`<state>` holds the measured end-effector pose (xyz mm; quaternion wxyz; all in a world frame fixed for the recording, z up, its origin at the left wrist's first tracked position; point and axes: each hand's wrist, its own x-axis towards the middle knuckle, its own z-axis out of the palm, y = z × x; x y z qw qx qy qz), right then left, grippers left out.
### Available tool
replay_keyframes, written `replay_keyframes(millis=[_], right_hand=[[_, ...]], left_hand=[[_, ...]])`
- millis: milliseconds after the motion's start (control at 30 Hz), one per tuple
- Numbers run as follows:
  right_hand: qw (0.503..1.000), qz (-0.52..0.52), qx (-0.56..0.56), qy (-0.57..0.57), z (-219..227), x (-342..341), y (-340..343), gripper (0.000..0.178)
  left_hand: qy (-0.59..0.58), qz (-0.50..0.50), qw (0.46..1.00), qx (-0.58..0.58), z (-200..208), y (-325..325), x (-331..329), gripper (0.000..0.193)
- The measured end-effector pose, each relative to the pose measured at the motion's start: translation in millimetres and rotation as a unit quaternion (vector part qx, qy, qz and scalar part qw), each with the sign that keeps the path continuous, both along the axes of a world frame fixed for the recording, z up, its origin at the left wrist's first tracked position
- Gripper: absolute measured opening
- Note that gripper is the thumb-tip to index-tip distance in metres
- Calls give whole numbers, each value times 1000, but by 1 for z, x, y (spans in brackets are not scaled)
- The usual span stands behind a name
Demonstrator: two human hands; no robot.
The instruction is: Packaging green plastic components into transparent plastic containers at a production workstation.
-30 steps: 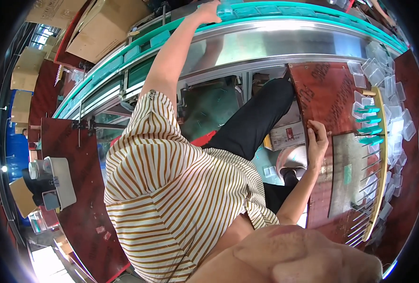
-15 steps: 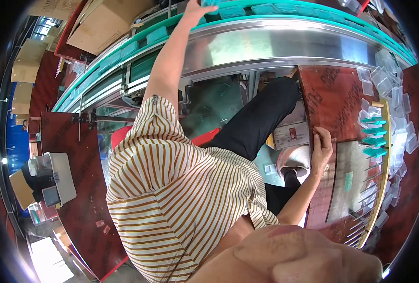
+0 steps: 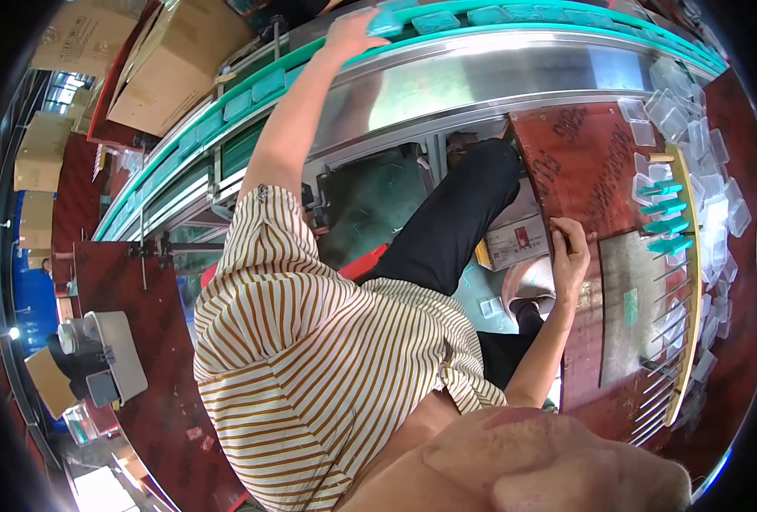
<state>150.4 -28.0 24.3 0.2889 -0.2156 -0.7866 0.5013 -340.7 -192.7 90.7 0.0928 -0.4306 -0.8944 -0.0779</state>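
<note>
The left hand reaches out over the conveyor, its thumb and fingers closed around a translucent teal-tinted box, a little blurred, above the belt's teal rails; more such boxes line the belt on both sides. The right hand rests near the edge of the red-brown table, half open, its fingers loosely curled. Dark stamped lettering runs across that tabletop in slanting lines, partly blurred, and similar faint marks show on the left-hand table. Below the right table's edge, a pale carton carries a red printed panel and small dark characters, too small to read with certainty. At upper left, a cardboard box bears printed lines, faint and bent by the lens. Beside the right hand lies a grey board with a plain green tape strip; beyond it, a yellow rack of metal pins holds teal pieces, next to heaped clear boxes.
</note>
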Motion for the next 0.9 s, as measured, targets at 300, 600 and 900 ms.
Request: replay_keyframes(millis=[300,600,900], right_hand=[[999,15,-21,22,5,-10,-6,17],[1000,-30,-4,7,3,3,0,18],[948,-199,-169,184,17,27,28,10]], left_hand=[[-147,43,969,193,-50,73,-67,72],[-118,-29,987,105,-29,74,-5,50],[-48,-411,889,198,-33,273,191,18]])
